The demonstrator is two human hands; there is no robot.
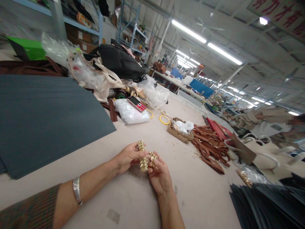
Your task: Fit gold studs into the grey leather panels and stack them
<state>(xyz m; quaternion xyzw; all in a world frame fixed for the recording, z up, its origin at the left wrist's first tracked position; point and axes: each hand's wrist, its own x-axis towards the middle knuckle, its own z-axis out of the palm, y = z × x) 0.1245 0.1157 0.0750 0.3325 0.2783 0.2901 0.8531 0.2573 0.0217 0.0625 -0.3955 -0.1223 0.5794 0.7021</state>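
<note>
My left hand [131, 156] is closed around a row of gold metal pieces [143, 163], held upright between thumb and fingers. Close beside it on the right, my right hand [158, 171] pinches a smaller cluster of gold metal pieces [152, 156]. The two hands nearly meet above the pale table [124, 197]. How the gold pieces are joined is too small to tell. A few tiny gold bits [173, 144] lie on the table beyond my right hand.
Dark sheets [52, 117] cover the left side. A plastic packet [131, 113] bears a red phone [137, 104]. Farther right are a cardboard box [179, 135], brown straps [209, 143] and dark stacked pieces [267, 203]. A person's head shows at the right edge.
</note>
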